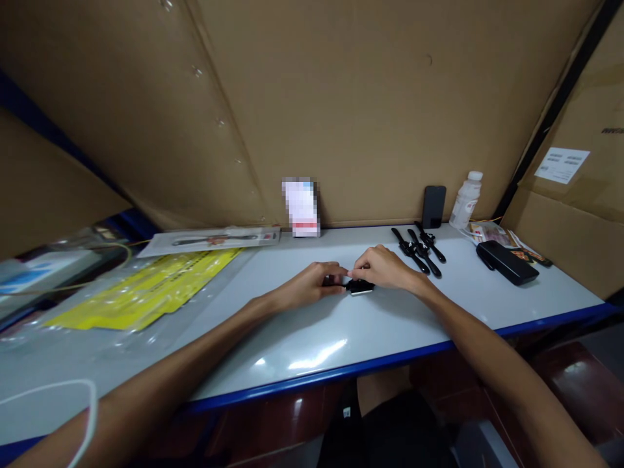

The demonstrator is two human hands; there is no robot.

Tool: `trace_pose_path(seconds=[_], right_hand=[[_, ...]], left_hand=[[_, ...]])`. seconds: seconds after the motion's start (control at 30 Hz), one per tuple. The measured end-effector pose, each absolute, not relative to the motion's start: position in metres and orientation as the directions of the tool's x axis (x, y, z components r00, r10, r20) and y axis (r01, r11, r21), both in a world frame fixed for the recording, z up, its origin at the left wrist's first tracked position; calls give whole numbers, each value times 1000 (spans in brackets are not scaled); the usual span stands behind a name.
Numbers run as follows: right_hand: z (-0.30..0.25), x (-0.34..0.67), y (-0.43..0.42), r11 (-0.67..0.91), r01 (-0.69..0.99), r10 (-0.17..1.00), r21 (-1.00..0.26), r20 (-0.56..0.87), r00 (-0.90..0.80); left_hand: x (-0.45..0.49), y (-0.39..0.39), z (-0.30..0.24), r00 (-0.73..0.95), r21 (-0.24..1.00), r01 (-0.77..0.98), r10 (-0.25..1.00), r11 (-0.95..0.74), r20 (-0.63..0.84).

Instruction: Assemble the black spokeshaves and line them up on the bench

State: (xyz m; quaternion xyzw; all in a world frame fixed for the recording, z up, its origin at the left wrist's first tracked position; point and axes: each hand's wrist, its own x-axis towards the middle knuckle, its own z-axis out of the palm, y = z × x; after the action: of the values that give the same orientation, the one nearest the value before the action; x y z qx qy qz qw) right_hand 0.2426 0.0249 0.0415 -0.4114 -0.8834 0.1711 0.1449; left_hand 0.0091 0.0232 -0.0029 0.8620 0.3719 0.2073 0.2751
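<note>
A black spokeshave (359, 286) with a pale straight edge along its front is at the middle of the table, partly covered by my fingers. My left hand (324, 283) grips its left side between thumb and fingers. From above, my right hand (377, 266) has its fingertips pinched together on the tool's middle; any small part between them is hidden. Right of my hands lie three similar black spokeshaves (417, 250), side by side at a slant.
Yellow printed sheets in clear plastic (160, 286) and a packaged tool (214, 239) cover the left side. A lit phone (302, 208) leans against the cardboard wall. Toward the right are a dark phone (433, 207), a bottle (467, 201) and a black case (507, 262).
</note>
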Motion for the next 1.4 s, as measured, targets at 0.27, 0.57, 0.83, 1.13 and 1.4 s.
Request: trace_pose_path(seconds=[0.27, 0.57, 0.83, 1.13, 1.4], right_hand=[[42, 247, 25, 578, 755, 810, -310, 103, -577], [42, 246, 24, 627, 701, 770, -340, 137, -623], [41, 249, 25, 617, 750, 786, -238, 141, -602], [48, 268, 35, 606, 751, 780, -262, 9, -626], [46, 267, 35, 610, 739, 746, -287, -108, -657]], left_hand=[[10, 21, -1, 653, 622, 516, 741, -589, 160], [9, 22, -5, 633, 615, 529, 754, -584, 172], [12, 18, 0, 639, 549, 548, 740, -631, 213], [9, 19, -1, 681, 394, 575, 687, -717, 255], [8, 22, -5, 660, 396, 599, 709, -696, 247]])
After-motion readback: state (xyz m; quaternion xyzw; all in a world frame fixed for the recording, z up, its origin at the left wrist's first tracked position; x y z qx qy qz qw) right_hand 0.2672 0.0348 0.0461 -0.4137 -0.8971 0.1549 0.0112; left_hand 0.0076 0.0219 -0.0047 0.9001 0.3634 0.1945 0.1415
